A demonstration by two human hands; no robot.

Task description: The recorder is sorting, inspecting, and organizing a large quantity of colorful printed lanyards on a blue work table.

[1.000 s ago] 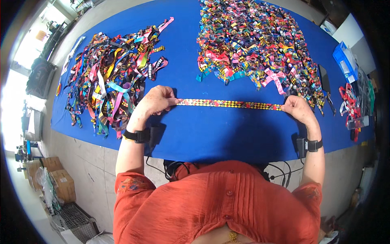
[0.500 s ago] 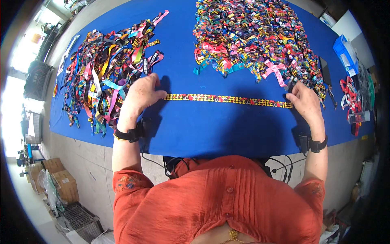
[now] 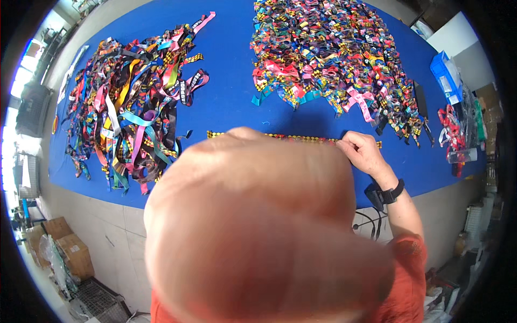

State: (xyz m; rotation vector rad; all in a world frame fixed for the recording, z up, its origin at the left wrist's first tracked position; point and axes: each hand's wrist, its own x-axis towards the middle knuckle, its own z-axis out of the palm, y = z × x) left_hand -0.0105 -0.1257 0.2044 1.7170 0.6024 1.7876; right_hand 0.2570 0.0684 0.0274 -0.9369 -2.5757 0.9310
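A narrow strip with a yellow and dark pattern (image 3: 301, 138) lies flat across the blue table (image 3: 231, 99). My right hand (image 3: 363, 153) pinches its right end and wears a black wrist device (image 3: 389, 194). A big blurred skin-coloured shape (image 3: 258, 226), very close to the camera, fills the middle and hides most of the strip and the table's near edge. It seems to be my left hand or arm. Its fingers cannot be made out.
A loose heap of long colourful ribbons (image 3: 134, 107) lies at the left. A dense spread of shorter folded bands (image 3: 334, 59) lies at the back right. A blue box (image 3: 446, 78) and red bands (image 3: 449, 126) sit at the right edge. Cardboard boxes (image 3: 64, 247) stand on the floor.
My left hand left the strip's left end and a blurred shape rose in front of the camera. The right hand stays on the strip's right end.
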